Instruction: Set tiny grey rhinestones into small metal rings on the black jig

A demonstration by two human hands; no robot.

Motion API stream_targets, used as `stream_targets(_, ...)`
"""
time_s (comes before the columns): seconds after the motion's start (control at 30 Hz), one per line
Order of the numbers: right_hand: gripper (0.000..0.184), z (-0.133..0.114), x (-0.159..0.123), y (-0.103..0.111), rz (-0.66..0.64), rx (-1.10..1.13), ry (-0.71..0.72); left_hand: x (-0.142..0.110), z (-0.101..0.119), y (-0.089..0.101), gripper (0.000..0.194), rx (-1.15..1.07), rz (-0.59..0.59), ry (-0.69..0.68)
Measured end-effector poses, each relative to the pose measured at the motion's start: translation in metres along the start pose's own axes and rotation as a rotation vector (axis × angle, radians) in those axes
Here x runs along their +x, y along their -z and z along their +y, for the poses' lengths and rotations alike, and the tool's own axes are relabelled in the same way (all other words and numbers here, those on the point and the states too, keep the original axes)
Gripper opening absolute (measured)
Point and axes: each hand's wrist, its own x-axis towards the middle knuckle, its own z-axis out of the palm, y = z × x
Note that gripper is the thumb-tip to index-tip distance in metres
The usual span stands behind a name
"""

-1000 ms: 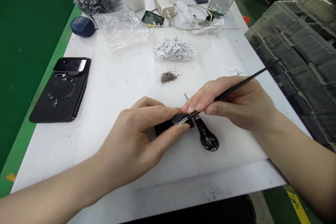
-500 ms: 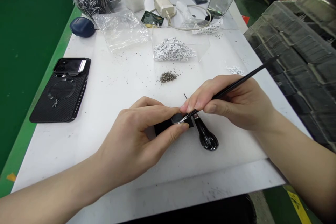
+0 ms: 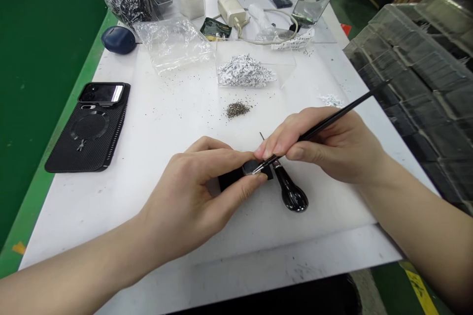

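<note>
My left hand (image 3: 195,189) is closed, its thumb and forefinger pinching a small dark grey piece (image 3: 250,166) over a black block (image 3: 226,179) that the fingers partly cover. Slim black tweezers (image 3: 332,118) lie in my right hand (image 3: 321,145), which is closed around them like a pen. Their silver tips touch or hover at the front edge of the dark piece, beside a tiny whitish bit too small to name. Just right of the block lies a screwdriver (image 3: 293,194) with a glossy black bulb handle; its thin shaft passes under my right fingers.
Beyond my hands are a pile of tiny metal screws (image 3: 238,109) and a clear tray (image 3: 242,86) of small white parts. A black phone case (image 3: 88,128) lies left. Behind stand plastic bags (image 3: 173,44), a charger (image 3: 231,10) and a clear water container (image 3: 314,0). Stacked clear boxes (image 3: 417,78) flank the table.
The view has shifted very slightly. Both hands, the tweezers and the dark piece stay in nearly the same place.
</note>
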Motion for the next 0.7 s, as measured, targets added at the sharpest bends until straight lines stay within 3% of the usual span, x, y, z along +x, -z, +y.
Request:
stream_targets(0.2, 0.013, -0.004, 0.0, -0.004, 0.072, 0.007, -0.022, 0.001, 0.001, 0.0, 0.017, 0.0, -0.01, -0.002)
stream_targets(0.3, 0.005, -0.02, 0.001, -0.005, 0.268, -0.042, 0.021, 0.002, 0.001, 0.001, 0.017, -0.004, -0.006, -0.004)
stream_targets(0.37, 0.01, -0.036, 0.002, 0.002, 0.448, -0.177, 0.076, 0.002, 0.001, 0.002, 0.018, -0.004, -0.008, 0.01)
stream_targets(0.43, 0.011, -0.053, 0.002, 0.018, 0.605, -0.37, 0.128, 0.002, 0.0, 0.003, 0.017, 0.007, -0.018, 0.042)
stream_targets(0.53, 0.003, -0.067, 0.007, 0.058, 0.756, -0.6, 0.088, 0.002, -0.002, 0.005, 0.021, 0.017, -0.02, 0.061)
stream_targets(0.63, 0.013, -0.06, 0.024, 0.105, 0.848, -0.529, -0.107, 0.001, -0.005, 0.006, 0.028, 0.062, -0.014, 0.079)
stream_targets(0.7, 0.013, -0.044, 0.039, 0.132, 0.867, -0.519, -0.159, 0.001, -0.007, 0.007, 0.033, 0.092, -0.008, 0.084)
